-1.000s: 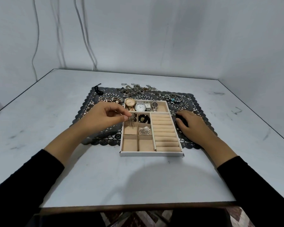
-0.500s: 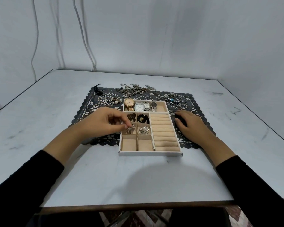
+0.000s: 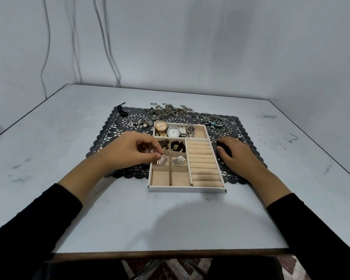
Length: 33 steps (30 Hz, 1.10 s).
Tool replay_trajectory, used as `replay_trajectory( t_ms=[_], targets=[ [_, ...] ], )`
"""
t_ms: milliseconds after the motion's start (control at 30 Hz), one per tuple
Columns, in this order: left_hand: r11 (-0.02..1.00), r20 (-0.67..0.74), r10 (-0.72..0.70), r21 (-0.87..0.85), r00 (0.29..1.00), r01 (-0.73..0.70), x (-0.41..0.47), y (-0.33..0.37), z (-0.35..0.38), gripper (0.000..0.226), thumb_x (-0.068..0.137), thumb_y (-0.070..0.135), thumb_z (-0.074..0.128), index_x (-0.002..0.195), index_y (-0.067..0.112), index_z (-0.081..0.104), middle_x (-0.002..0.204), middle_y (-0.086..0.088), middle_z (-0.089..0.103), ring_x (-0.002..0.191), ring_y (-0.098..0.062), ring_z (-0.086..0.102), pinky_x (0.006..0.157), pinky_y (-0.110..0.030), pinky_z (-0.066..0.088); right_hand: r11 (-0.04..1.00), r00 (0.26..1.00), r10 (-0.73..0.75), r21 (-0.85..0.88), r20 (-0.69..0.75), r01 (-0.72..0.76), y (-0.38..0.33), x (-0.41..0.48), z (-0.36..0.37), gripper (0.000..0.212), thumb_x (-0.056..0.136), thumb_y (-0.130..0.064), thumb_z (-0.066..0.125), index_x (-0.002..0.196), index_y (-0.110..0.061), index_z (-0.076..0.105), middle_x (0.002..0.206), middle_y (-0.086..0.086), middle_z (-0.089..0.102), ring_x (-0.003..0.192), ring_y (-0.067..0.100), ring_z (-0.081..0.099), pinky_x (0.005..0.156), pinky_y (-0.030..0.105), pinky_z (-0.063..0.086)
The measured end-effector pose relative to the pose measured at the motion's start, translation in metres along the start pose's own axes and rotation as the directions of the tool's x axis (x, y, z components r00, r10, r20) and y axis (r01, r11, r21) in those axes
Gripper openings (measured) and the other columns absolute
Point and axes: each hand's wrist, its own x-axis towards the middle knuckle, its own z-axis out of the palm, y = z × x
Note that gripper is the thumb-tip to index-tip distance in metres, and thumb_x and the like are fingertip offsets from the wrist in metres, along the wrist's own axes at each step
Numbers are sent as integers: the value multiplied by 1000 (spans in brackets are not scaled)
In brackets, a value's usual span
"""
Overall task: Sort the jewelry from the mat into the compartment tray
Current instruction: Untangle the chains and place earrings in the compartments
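Head view: a pale grey counter (image 3: 69, 142) carries a dark lace mat (image 3: 103, 138), and a white compartment tray (image 3: 186, 189) with beige lining lies on the mat's near half, its front edge out over the bare counter.

The left hand (image 3: 129, 152) reaches in from the tray's left side. Its thumb and forefinger pinch the narrow end of a silver fan-shaped earring (image 3: 162, 160), which sits in the left small compartment of the middle row. Whether the earring rests on the lining cannot be told. The right hand (image 3: 236, 154) lies palm down on the mat just beside the tray's right wall, with its fingers bent over a dark patch. Whether it holds anything cannot be told.

A column of ring rolls (image 3: 202, 162) fills the tray's right side. The long far compartment holds four watches side by side: a gold watch (image 3: 161, 126), a white-faced watch (image 3: 173, 132), a small square watch (image 3: 182, 130) and a dark-faced watch (image 3: 191, 129). Of the small compartments, the far left one holds brown beads (image 3: 163, 143), and the one to its right holds dark beads (image 3: 177, 146). A matching second earring (image 3: 178, 160) lies in the middle right one.

On the mat beyond the tray are a heap of chains (image 3: 168, 111), pearl pieces (image 3: 137, 123) to the left, bracelets (image 3: 215, 122) to the right, and a black cord (image 3: 122, 112) at the far left corner.
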Motion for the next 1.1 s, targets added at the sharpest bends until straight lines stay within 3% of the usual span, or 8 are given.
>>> replay_trajectory(
  t_ms=[267,400,533,633,733,933,1000,1100],
  targets=[
    [1000,-28,-22,-14,999,21,2,-4,2,10,83,14,77,86,24,78,76,-16,68,65,-16,54,65,-30,45,1000,1000,-5,0,-1,5,0,0,0,35,97,-23,50,129,-8,55,131,6,56,121,19,50,93,15,29],
    [999,-25,-8,-38,1000,7,2,-6,1,9,84,19,77,88,27,78,85,-17,72,71,-34,59,65,-38,48,1000,1000,3,11,6,-3,0,0,-1,35,97,-23,50,130,-9,55,132,5,56,123,17,49,95,15,28],
    [996,-108,-37,-90,993,27,4,-5,-1,10,87,13,72,95,17,77,77,2,73,71,-17,62,67,-26,49,999,1000,13,29,6,-13,0,1,-3,34,97,-24,51,128,-11,57,130,5,57,120,18,50,93,15,29],
    [996,-171,-51,-87,984,36,9,-6,-4,13,90,16,68,99,22,76,81,1,74,73,-15,66,71,-26,54,998,999,25,65,-39,-23,1,4,-6,30,96,-24,53,122,-13,61,122,4,62,112,16,54,88,16,33],
    [998,-282,-66,-40,957,57,23,-17,-8,16,93,21,64,104,26,74,90,4,75,84,-22,70,83,-38,58,991,994,54,124,-97,-42,0,13,-8,27,94,-24,55,117,-13,64,115,3,64,102,13,56,85,19,35],
    [993,-395,-65,62,916,98,59,-41,-23,18,97,24,57,108,32,68,109,14,68,97,-3,62,90,-28,48,972,980,132,212,-149,-99,-4,45,-13,27,92,-24,56,116,-16,65,115,-2,64,98,9,55,88,21,39],
    [984,-395,-62,128,916,121,74,-49,-29,19,97,25,55,111,32,66,118,13,63,106,-5,57,96,-29,43,963,978,149,245,-148,-110,-5,60,-13,26,92,-24,57,115,-16,66,113,-2,65,100,13,59,91,23,43],
    [958,-381,-51,241,923,153,95,-62,-35,23,98,25,53,118,26,65,124,4,62,114,-10,53,94,-28,38,942,976,174,310,-133,-126,-6,85,-9,25,92,-21,58,114,-14,66,110,-1,66,98,11,59,91,23,44]
  ],
)
